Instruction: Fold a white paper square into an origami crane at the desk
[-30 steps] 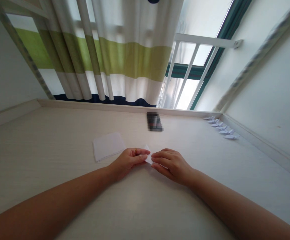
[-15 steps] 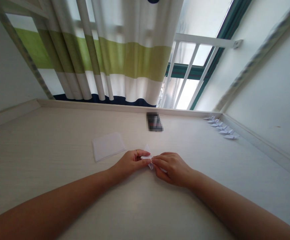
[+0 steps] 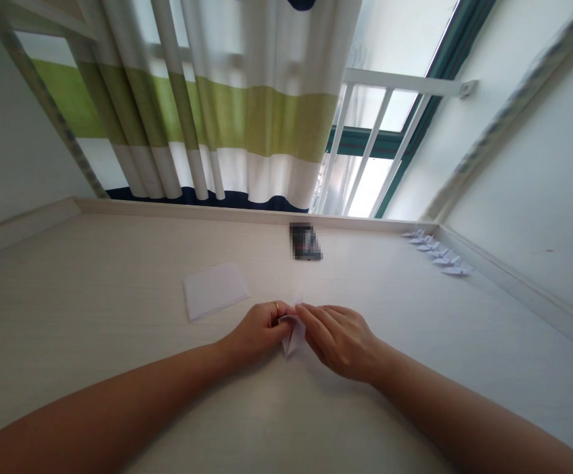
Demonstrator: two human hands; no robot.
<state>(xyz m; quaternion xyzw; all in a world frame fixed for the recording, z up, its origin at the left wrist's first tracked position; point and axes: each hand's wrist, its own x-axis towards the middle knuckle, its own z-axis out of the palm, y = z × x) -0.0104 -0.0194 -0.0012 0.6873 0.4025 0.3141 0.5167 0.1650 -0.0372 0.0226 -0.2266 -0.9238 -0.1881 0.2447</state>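
Note:
A small folded piece of white paper (image 3: 293, 336) lies on the pale wooden table (image 3: 93, 289), pinched between both hands at the middle of the view. My left hand (image 3: 259, 329), with a ring on one finger, grips its left side with closed fingers. My right hand (image 3: 338, 336) holds its right side, fingertips pressed on the fold. Most of the paper is hidden under the fingers.
A stack of white paper sheets (image 3: 214, 288) lies just beyond my left hand. A row of several folded white paper shapes (image 3: 439, 253) lines the far right table edge by the wall. A small blurred dark object (image 3: 306, 241) sits at the back. Striped curtains (image 3: 217, 112) hang behind.
Both hands have drawn slightly nearer and lower on the table. The folded paper has turned, so its point now sticks down toward me instead of lying flat between the fingertips.

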